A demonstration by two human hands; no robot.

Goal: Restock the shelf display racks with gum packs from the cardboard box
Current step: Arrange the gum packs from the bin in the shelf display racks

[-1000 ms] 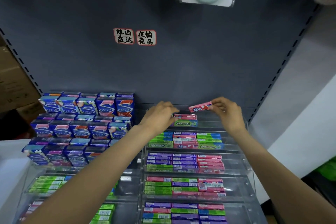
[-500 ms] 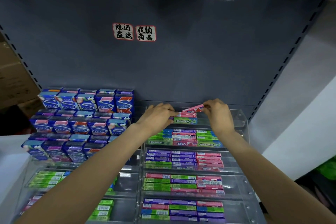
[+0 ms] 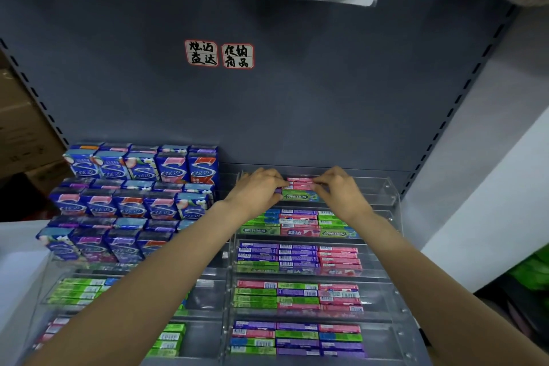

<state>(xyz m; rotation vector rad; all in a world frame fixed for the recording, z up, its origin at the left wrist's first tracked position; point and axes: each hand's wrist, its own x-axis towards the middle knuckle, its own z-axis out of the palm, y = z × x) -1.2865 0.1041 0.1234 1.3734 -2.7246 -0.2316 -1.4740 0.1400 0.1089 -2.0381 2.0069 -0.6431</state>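
Pink gum pack (image 3: 300, 180) now down atop stack, pinched between left hand (image 3: 258, 191) and right hand (image 3: 338, 192).

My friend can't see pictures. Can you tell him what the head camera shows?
Two hands, left and right, hold pink gum packs above a green Doublemint pack on the top tier of a clear rack. Lower tiers hold colourful gum; blue boxes stand left.

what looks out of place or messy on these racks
In the clear acrylic tiered rack, the top tier holds only one short stack: pink gum packs over a green Doublemint pack, with bare space to the right. Lower tiers mix colours within rows. Nothing looks spilled or damaged.
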